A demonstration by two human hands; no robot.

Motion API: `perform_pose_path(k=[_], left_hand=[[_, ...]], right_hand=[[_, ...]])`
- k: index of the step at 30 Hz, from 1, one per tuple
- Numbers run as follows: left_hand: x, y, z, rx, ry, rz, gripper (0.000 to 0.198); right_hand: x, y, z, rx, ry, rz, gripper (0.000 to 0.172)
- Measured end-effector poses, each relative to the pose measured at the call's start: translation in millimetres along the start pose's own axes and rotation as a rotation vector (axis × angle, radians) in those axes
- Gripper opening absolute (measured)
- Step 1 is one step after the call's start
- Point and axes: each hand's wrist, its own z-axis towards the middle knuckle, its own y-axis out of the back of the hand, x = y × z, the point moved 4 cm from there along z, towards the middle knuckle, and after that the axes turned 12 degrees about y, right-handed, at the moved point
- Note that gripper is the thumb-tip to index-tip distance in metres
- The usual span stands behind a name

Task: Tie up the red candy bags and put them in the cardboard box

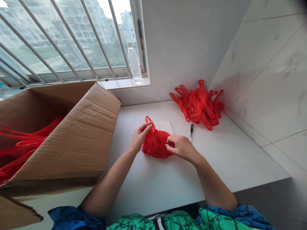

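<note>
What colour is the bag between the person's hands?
The bag is bright red, as the head view shows.

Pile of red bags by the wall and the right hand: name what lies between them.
A pen lies on the white tabletop between the right hand and the pile, as the head view shows.

The bare left forearm (115,175) slants toward one o'clock, the left hand (140,135) bringing fingers (145,126) and thumb close together; the bare right forearm (213,183) angles toward eleven, the right hand (182,147) bent inward, fingers curled toward nine o'clock
</note>
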Motion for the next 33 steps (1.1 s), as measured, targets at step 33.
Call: perform_pose_path(k=[33], left_hand=[[82.9,-16.8,-24.2,-0.125,-0.614,1.287,0.038]], right_hand=[[-69.3,-101.3,-13.7,0.184,0.033,-0.087,0.064]])
